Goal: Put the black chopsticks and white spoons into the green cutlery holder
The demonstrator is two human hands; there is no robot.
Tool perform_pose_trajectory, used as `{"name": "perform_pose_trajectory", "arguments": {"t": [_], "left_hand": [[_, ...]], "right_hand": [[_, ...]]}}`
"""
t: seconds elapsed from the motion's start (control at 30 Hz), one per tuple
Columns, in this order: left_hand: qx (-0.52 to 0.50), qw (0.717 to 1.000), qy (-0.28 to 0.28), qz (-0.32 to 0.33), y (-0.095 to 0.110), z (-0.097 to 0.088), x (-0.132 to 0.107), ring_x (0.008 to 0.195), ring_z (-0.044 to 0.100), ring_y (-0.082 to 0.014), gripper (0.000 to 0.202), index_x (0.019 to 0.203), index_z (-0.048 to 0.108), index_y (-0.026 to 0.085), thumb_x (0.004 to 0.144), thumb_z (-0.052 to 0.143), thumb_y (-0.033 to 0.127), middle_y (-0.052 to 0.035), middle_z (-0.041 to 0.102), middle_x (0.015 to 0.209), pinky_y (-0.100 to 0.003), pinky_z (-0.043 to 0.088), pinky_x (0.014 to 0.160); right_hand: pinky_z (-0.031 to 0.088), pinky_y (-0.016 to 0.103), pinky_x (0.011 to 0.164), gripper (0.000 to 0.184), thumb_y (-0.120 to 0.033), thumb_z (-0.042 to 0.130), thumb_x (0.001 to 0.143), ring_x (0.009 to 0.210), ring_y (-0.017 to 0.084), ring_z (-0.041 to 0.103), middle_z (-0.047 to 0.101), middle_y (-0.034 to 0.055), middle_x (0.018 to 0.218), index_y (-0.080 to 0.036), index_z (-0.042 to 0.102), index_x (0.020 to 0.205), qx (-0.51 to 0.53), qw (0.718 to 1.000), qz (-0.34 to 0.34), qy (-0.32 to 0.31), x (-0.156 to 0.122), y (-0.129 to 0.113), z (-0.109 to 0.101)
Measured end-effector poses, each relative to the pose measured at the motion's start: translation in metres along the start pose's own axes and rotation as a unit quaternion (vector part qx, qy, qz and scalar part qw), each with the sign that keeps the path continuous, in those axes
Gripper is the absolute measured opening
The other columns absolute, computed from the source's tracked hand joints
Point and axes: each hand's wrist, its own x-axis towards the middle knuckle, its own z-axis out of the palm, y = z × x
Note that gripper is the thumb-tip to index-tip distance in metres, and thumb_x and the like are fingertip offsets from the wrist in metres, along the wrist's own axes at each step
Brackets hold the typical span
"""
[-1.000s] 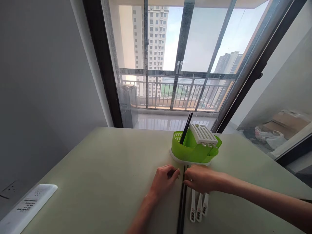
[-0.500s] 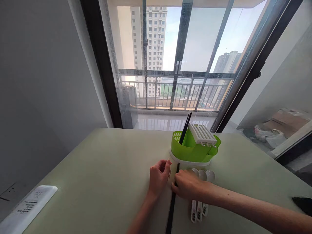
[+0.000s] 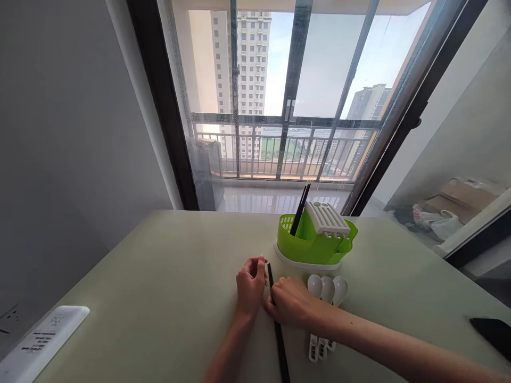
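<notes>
Black chopsticks [image 3: 280, 351] lie lengthwise on the table, running from the front edge of view to beside my left hand. My right hand [image 3: 289, 302] is closed around them near their upper part, thumb on the left side. Just left of the chopsticks' far tip, my left hand [image 3: 249, 284] rests with its fingers curled and thumb brought to them; nothing shows in it. Three white spoons [image 3: 327, 289] lie side by side under my right forearm, which hides their middles. Behind stands a green cutlery caddy [image 3: 307, 250] with black chopsticks [image 3: 300, 210] leaning in it.
A slotted white top [image 3: 328, 218] with small hooks covers part of the caddy. On the table's left edge lies a white power strip [image 3: 51, 335]. A dark object [image 3: 493, 332] sits at the right edge. Beyond the table [image 3: 171, 276] is a glass balcony door.
My right hand has shifted left with the chopsticks, whose far tip now slants left toward my left hand. The spoon bowls are less covered. The view has moved slightly.
</notes>
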Motion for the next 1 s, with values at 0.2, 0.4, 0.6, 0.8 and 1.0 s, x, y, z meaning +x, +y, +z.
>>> {"name": "perform_pose_trajectory", "arguments": {"t": [0.2,0.4,0.6,0.8,1.0], "left_hand": [[0.002,1.0,-0.003,0.001,0.0,0.0,-0.001,0.05,0.052,-0.0123,0.04,0.083,0.067,0.019,0.093,0.055,0.056,0.0039,0.057,0.055,-0.023,0.044,0.054],[0.012,1.0,-0.006,0.001,0.001,0.0,-0.001,0.049,0.053,-0.0125,0.041,0.082,0.068,0.019,0.093,0.054,0.056,0.0031,0.058,0.056,-0.023,0.043,0.053],[0.003,1.0,-0.005,0.005,0.001,0.0,-0.002,0.05,0.052,-0.012,0.04,0.082,0.068,0.019,0.093,0.055,0.055,0.0028,0.06,0.058,-0.023,0.044,0.055],[0.001,1.0,-0.008,0.006,0.002,0.001,-0.002,0.048,0.05,-0.0114,0.04,0.081,0.068,0.019,0.093,0.055,0.054,0.0038,0.057,0.054,-0.022,0.042,0.053],[0.003,1.0,-0.007,0.003,0.0,0.001,-0.002,0.05,0.051,-0.0119,0.04,0.082,0.068,0.019,0.093,0.055,0.055,0.0034,0.058,0.055,-0.023,0.043,0.053]], "right_hand": [[0.052,0.034,0.067,0.039,-0.029,0.048,0.091,0.083,0.032,0.078,0.081,0.0197,0.094,-0.013,0.083,0.089,0.006,1.0,0.008,-0.003,-0.004,-0.003,-0.005],[0.048,0.031,0.064,0.039,-0.029,0.048,0.091,0.083,0.03,0.078,0.081,0.0194,0.094,-0.013,0.084,0.088,0.014,1.0,0.013,0.011,-0.006,-0.003,-0.005],[0.039,0.03,0.057,0.041,-0.033,0.048,0.092,0.078,0.029,0.078,0.081,0.0163,0.088,-0.016,0.084,0.083,0.033,0.998,0.024,0.042,-0.001,0.004,0.012],[0.03,0.03,0.053,0.039,-0.036,0.051,0.091,0.071,0.025,0.077,0.081,0.0135,0.083,-0.018,0.082,0.077,0.051,0.996,0.027,0.064,0.001,0.006,0.019],[0.026,0.033,0.053,0.04,-0.036,0.051,0.092,0.072,0.026,0.076,0.081,0.0133,0.082,-0.018,0.081,0.074,0.066,0.994,0.027,0.081,0.001,0.007,0.021]]}}
